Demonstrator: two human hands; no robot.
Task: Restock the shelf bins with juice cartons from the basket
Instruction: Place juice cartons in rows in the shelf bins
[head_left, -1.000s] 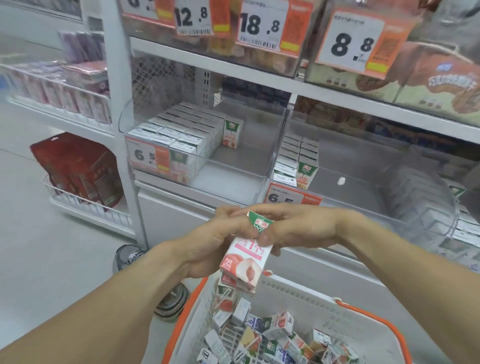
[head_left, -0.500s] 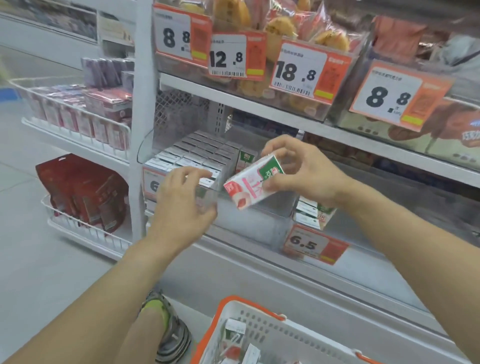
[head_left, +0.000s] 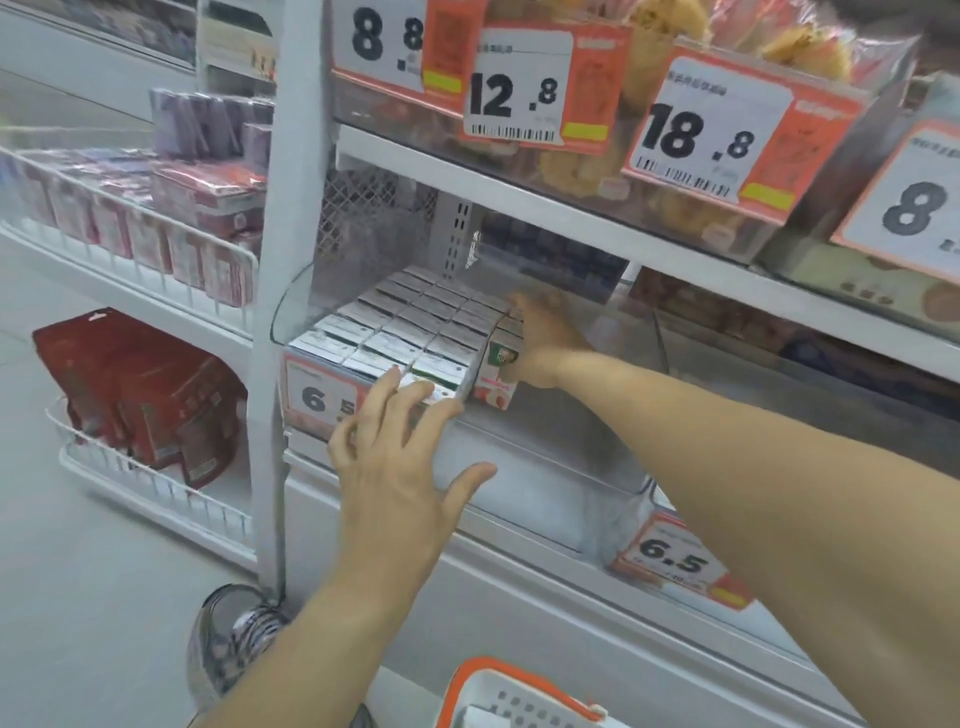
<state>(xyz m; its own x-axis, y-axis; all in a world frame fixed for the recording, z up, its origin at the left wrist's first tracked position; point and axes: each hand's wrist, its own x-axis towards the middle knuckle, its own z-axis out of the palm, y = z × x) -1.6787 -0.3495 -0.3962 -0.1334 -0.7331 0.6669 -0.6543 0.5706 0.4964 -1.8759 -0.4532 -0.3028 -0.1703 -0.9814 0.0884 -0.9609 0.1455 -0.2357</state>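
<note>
A clear plastic shelf bin (head_left: 519, 488) holds rows of upright juice cartons (head_left: 410, 322) packed at its left side. My right hand (head_left: 545, 332) reaches into the bin and grips a pink-and-white peach juice carton (head_left: 493, 382), which stands against the right end of the rows. My left hand (head_left: 400, 467) hovers in front of the bin's front wall, fingers spread, holding nothing. The white basket with an orange rim (head_left: 519, 696) shows only its top edge at the bottom of the view.
Price tags (head_left: 519, 88) hang from the shelf above, which carries bagged snacks. A second 6.5 tag (head_left: 675, 561) marks the neighbouring bin at the right. A side rack with red pouches (head_left: 140, 395) stands at the left. A shoe (head_left: 228, 644) rests on the floor.
My right hand has carried the carton from in front of the shelf into the bin, against the rows. My left hand lowered slightly and spread. The view moved closer to the shelf.
</note>
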